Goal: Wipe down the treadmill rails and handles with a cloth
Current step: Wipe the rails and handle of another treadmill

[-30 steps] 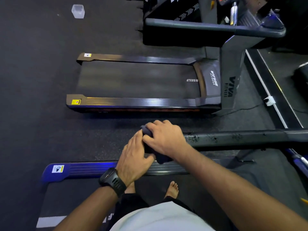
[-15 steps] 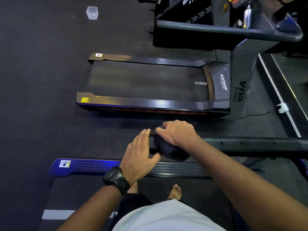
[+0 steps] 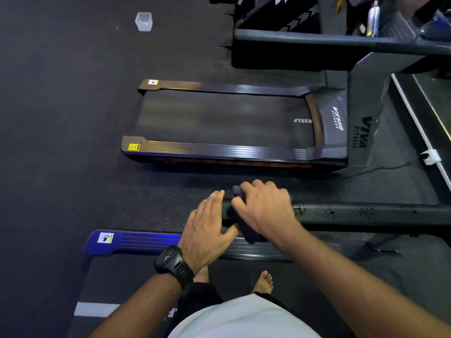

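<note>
A dark handrail (image 3: 366, 213) of the treadmill I stand on runs across the right middle, its coating chipped in spots. My right hand (image 3: 264, 208) grips a dark cloth (image 3: 251, 236) wrapped over the rail's free end; a fold of it hangs below the rail. My left hand (image 3: 207, 228), with a black watch on the wrist, lies with straight fingers against the rail's end, its thumb touching the cloth. The ribbed side rail (image 3: 256, 251) of my treadmill, blue at its rear end, lies below the hands.
A second treadmill (image 3: 219, 120) lies parallel ahead, its upright (image 3: 363, 118) and handrail (image 3: 341, 41) at the upper right. A clear plastic cup (image 3: 144, 21) stands on the dark floor at top left. A white power plug (image 3: 430, 156) sits on a raised ledge at right. My bare feet are on the belt.
The cloth-wrapped right hand stays at the rail's free end, shifting slightly along it. The left hand remains against the end. The view has drifted a little.
</note>
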### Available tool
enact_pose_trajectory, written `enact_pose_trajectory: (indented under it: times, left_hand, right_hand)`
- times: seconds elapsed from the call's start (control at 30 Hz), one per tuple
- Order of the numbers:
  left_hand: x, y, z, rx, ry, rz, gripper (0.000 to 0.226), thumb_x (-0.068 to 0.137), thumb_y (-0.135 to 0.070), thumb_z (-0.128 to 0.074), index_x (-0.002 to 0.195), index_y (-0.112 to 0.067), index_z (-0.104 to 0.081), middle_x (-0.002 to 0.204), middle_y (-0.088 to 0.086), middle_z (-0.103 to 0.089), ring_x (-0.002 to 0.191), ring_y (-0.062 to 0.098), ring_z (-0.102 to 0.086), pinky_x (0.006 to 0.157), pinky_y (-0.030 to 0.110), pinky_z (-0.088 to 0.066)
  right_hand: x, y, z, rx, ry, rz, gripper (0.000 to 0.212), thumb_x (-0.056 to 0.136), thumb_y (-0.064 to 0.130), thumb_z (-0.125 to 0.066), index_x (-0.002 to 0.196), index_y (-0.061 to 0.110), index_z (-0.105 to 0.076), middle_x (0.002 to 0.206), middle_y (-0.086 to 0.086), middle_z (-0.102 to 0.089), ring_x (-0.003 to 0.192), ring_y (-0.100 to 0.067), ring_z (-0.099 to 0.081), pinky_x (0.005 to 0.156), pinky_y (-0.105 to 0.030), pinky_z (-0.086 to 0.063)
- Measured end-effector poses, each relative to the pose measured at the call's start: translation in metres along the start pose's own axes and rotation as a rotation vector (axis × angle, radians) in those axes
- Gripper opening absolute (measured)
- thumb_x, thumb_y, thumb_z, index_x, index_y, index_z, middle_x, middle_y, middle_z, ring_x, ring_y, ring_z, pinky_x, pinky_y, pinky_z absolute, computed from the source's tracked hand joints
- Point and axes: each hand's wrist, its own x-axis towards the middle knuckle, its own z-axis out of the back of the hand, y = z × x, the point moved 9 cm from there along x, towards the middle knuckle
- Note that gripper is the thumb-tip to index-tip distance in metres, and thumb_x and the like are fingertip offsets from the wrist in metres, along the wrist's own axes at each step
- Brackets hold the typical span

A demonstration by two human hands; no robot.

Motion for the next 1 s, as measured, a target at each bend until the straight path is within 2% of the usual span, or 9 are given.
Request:
enact_pose_trajectory:
  times: [0.13,0.27,0.33,0.43,0.5,0.63,0.73,0.83,1.0]
  left_hand:
    - [-0.001,-0.001,0.000,0.014,-0.007,-0.008,0.086,0.084,-0.053,-0.054,0.155,-0.018,-0.020,0.160,-0.002,-0.030,0.146,0.014,-0.028,0.115,0.037,-0.031]
    - [-0.002,-0.003,0.000,0.056,-0.004,-0.015,0.088,0.086,-0.056,-0.051,0.157,-0.015,-0.019,0.162,0.001,-0.024,0.149,0.016,-0.021,0.118,0.037,-0.025]
    - [-0.002,-0.003,0.000,0.077,0.005,-0.028,0.087,0.089,-0.056,-0.052,0.157,-0.016,-0.017,0.164,0.001,-0.020,0.150,0.016,-0.018,0.119,0.037,-0.024]
    - [-0.001,-0.005,0.002,0.094,0.001,-0.054,0.086,0.088,-0.055,-0.055,0.156,-0.016,-0.020,0.162,0.001,-0.025,0.148,0.016,-0.023,0.118,0.037,-0.027]
    - [-0.001,-0.004,0.000,0.074,0.005,-0.040,0.088,0.084,-0.059,-0.049,0.156,-0.017,-0.021,0.161,0.000,-0.027,0.147,0.016,-0.026,0.116,0.037,-0.030]
    - [-0.003,-0.007,-0.001,0.105,0.001,-0.025,0.095,0.078,-0.067,-0.027,0.157,-0.016,-0.016,0.163,0.000,-0.021,0.149,0.014,-0.018,0.117,0.033,-0.023]
    - [-0.004,-0.008,0.001,0.122,0.004,-0.035,0.095,0.078,-0.068,-0.026,0.158,-0.016,-0.014,0.164,0.001,-0.019,0.150,0.014,-0.016,0.118,0.033,-0.021]
    - [-0.002,-0.006,0.000,0.148,0.014,-0.041,0.095,0.078,-0.068,-0.030,0.157,-0.015,-0.017,0.163,0.002,-0.022,0.149,0.015,-0.019,0.118,0.034,-0.024]
    - [0.000,-0.009,-0.002,0.161,0.023,-0.035,0.089,0.084,-0.063,-0.039,0.157,-0.015,-0.018,0.163,0.001,-0.022,0.150,0.015,-0.017,0.118,0.034,-0.021]
  right_hand:
    - [-0.006,0.014,0.002,-0.010,-0.032,0.169,0.049,0.092,0.055,-0.029,0.123,0.032,-0.060,0.121,0.005,-0.066,0.110,-0.025,-0.061,0.084,-0.040,-0.050]
    - [0.027,-0.016,-0.012,0.075,0.243,-0.046,0.047,0.096,0.054,-0.034,0.115,0.026,-0.067,0.124,-0.008,-0.068,0.115,-0.035,-0.062,0.085,-0.040,-0.043]
    - [0.017,-0.022,-0.008,0.068,0.153,-0.088,0.046,0.095,0.053,-0.034,0.113,0.025,-0.065,0.121,-0.007,-0.068,0.112,-0.034,-0.062,0.089,-0.042,-0.049]
    - [-0.018,0.003,0.004,-0.049,-0.053,0.093,0.053,0.090,0.055,-0.027,0.126,0.032,-0.057,0.124,0.004,-0.063,0.113,-0.025,-0.058,0.087,-0.044,-0.050]
    - [-0.011,0.008,0.003,-0.012,-0.010,0.171,0.054,0.090,0.056,-0.026,0.128,0.034,-0.056,0.127,0.006,-0.063,0.114,-0.024,-0.058,0.087,-0.042,-0.049]
    - [0.024,-0.018,-0.009,0.081,0.274,-0.049,0.046,0.095,0.054,-0.035,0.118,0.028,-0.065,0.128,-0.008,-0.067,0.118,-0.034,-0.061,0.092,-0.042,-0.045]
    - [0.008,-0.021,-0.003,0.031,0.098,-0.085,0.047,0.094,0.052,-0.032,0.114,0.024,-0.064,0.119,-0.004,-0.067,0.110,-0.032,-0.062,0.087,-0.044,-0.049]
    - [-0.020,0.006,0.003,-0.072,-0.091,0.118,0.052,0.088,0.055,-0.025,0.120,0.031,-0.058,0.119,0.005,-0.064,0.109,-0.024,-0.058,0.084,-0.043,-0.047]
    - [0.020,-0.014,-0.010,0.055,0.231,0.018,0.046,0.094,0.057,-0.033,0.112,0.028,-0.064,0.124,-0.005,-0.068,0.114,-0.032,-0.062,0.086,-0.043,-0.045]
